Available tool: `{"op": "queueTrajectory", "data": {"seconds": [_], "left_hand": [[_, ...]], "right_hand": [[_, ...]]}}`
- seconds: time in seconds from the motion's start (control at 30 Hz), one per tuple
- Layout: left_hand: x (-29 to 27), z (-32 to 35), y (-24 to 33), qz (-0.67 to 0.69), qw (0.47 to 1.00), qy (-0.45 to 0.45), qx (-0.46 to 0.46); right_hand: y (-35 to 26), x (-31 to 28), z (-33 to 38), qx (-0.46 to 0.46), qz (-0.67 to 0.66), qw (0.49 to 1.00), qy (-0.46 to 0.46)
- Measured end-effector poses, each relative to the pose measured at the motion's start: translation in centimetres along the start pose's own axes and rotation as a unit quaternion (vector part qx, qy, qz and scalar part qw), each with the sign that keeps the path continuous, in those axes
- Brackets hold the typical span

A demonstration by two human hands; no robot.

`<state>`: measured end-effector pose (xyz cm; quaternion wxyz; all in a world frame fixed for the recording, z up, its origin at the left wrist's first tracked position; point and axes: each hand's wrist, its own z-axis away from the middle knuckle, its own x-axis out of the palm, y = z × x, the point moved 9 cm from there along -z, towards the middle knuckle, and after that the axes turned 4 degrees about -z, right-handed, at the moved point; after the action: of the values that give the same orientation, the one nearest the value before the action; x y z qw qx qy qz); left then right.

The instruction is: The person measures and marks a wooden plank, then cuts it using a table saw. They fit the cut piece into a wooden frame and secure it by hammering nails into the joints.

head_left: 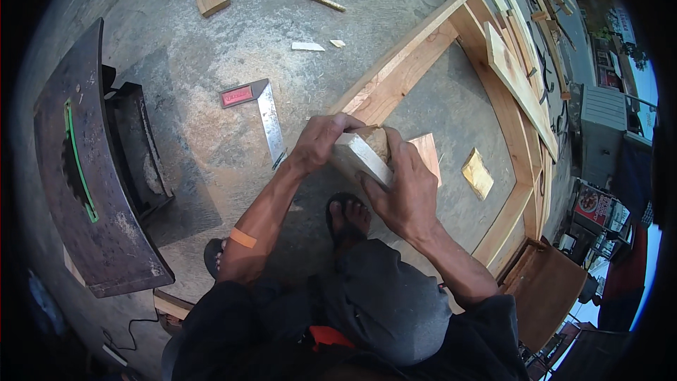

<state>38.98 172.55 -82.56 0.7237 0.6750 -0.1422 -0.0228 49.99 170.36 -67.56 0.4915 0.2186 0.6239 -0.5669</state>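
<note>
Both of my hands grip a wood block [362, 154], held up over the floor in front of me. One pale, smooth face of it points upward, and a rougher brown surface shows beside it. Closed on its left side is my left hand [319, 142], thumb near the far edge. My right hand [407, 185] wraps the right side, with its thumb pressed along the near edge. The block's lower part is mostly hidden by my hands. Left of my left forearm, a try square [271, 123] with a metal blade and a red-panelled handle lies on the concrete.
A table saw with a dark metal top [116, 219] and a toothed blade [72, 169] stands at the left. To the right lies a large wooden frame [416, 63]. Offcuts, including a wood block [212, 1] and a yellowish piece [477, 173], rest on the sawdust-covered floor.
</note>
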Motion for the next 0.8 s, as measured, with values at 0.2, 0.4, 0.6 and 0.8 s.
{"op": "queueTrajectory", "data": {"seconds": [0.2, 0.4, 0.6, 0.8], "left_hand": [[-0.6, -0.5, 0.4, -0.015, 0.998, 0.056, 0.024], [-1.1, -0.5, 1.7, -0.026, 0.999, 0.033, 0.020], [-0.6, -0.2, 0.5, 0.006, 0.998, 0.065, -0.021], [-0.5, -0.4, 1.0, -0.011, 0.998, 0.055, -0.023]], "right_hand": [[0.2, -0.8, -0.9, 0.020, -0.085, 0.993, -0.083], [5.6, -9.1, -8.4, 0.083, -0.375, 0.916, 0.120], [2.9, 2.7, -7.8, 0.142, -0.318, 0.933, -0.093], [3.3, 1.6, -7.5, 0.128, -0.356, 0.914, -0.146]]}}
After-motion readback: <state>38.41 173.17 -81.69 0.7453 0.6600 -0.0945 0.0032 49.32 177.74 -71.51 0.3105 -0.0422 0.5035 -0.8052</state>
